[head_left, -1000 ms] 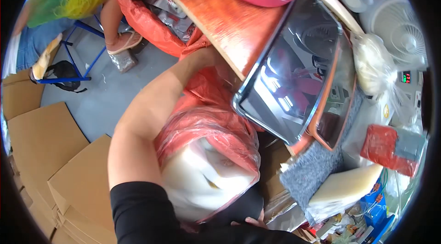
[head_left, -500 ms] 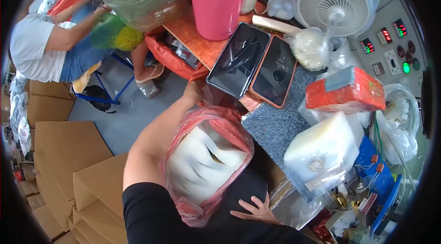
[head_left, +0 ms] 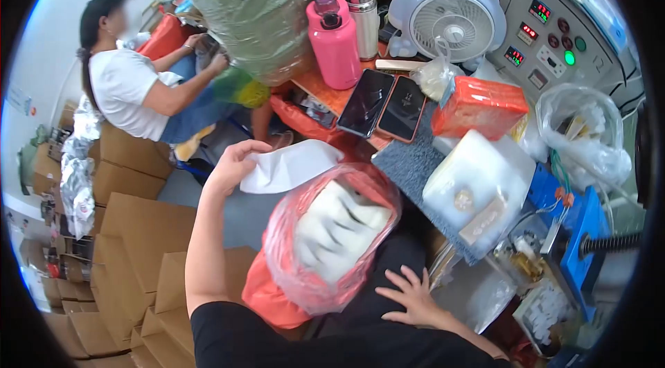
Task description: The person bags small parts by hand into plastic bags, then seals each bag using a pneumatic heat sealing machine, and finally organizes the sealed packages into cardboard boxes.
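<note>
My left hand [head_left: 237,165] pinches the left end of a thin white flat piece [head_left: 291,165], paper- or cloth-like, with a curved lower edge. It is held over the far rim of a red plastic bag [head_left: 280,267]. Inside this bag, between my legs, several similar white pieces [head_left: 339,229] are packed in a stack with their edges up. My right hand [head_left: 413,295] rests with spread fingers on my dark-clothed thigh and holds nothing.
Two phones [head_left: 366,101] lie on the table by a pink bottle [head_left: 334,42]. A blue-grey mat [head_left: 409,167] carries a wrapped white block [head_left: 478,181] and a red packet [head_left: 478,108]. Cardboard boxes [head_left: 138,243] stand left; a person [head_left: 131,91] sits beyond. A fan [head_left: 454,21] stands behind.
My left hand has come up from the bag's far side, now with a white piece in it. The view has tilted upward, showing more of the seated person. My right hand stays on the thigh.
</note>
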{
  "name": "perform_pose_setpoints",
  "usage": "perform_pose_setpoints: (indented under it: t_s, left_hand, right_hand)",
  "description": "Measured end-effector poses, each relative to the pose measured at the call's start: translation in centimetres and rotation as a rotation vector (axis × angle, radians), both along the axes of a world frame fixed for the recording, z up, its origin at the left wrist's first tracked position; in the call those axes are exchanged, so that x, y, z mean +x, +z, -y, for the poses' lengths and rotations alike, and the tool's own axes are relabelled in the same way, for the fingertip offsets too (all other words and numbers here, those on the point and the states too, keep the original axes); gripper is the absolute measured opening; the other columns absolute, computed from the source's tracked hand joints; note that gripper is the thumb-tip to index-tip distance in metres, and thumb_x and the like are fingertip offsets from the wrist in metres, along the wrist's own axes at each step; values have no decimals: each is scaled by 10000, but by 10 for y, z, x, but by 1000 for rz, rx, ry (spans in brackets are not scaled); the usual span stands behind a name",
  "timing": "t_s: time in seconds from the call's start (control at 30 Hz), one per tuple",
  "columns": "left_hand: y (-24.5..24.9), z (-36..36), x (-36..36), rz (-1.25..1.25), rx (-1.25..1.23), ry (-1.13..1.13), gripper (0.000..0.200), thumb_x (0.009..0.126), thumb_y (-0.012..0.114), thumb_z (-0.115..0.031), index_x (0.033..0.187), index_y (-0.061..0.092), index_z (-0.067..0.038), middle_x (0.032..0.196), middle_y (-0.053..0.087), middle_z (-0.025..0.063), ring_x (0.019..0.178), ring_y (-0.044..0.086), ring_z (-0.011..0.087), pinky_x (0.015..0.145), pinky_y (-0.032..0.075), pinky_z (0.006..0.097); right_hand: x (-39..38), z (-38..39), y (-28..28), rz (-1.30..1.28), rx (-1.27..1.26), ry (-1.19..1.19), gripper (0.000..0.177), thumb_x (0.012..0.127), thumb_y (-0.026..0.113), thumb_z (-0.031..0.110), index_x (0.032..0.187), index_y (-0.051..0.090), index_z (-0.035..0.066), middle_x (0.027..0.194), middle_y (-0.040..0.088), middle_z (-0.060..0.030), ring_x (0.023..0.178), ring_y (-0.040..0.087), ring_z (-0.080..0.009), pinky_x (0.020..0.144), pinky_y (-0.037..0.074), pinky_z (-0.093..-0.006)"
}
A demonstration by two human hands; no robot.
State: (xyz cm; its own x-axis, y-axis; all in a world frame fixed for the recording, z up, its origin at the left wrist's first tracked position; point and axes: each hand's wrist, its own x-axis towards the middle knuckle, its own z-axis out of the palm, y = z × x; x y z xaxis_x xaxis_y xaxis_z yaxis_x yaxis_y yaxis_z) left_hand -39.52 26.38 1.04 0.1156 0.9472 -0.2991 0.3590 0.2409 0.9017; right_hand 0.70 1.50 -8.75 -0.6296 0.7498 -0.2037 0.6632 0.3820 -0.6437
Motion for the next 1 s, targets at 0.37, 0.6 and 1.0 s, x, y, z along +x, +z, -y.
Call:
perform_pose_setpoints:
  t_s: [0.37,0.6,1.0]
  left_hand:
    - [134,171,67,-61,265,-658,317,792,566,22,1093,646,-40,1021,635,56,934,579,147,854,439,279]
    - [50,216,84,-169,391,-420,313,761,597,-75,1070,630,-45,941,643,86,847,598,175,782,468,308]
    - [-139,248,136,305,128,-229,164,796,611,-54,957,584,-39,782,587,18,753,545,91,661,444,249]
  right_hand:
    - [-68,-79,141,-468,461,34,502,718,749,204,1165,573,61,1136,585,-152,1117,524,-336,956,391,-455]
    - [18,-26,114,-236,-132,-82,147,787,613,127,838,631,-9,692,601,-145,648,580,-176,622,459,-331]
    - [83,34,15,-260,-151,-355,185,828,563,68,966,641,-28,786,633,-31,749,565,-99,678,465,-267]
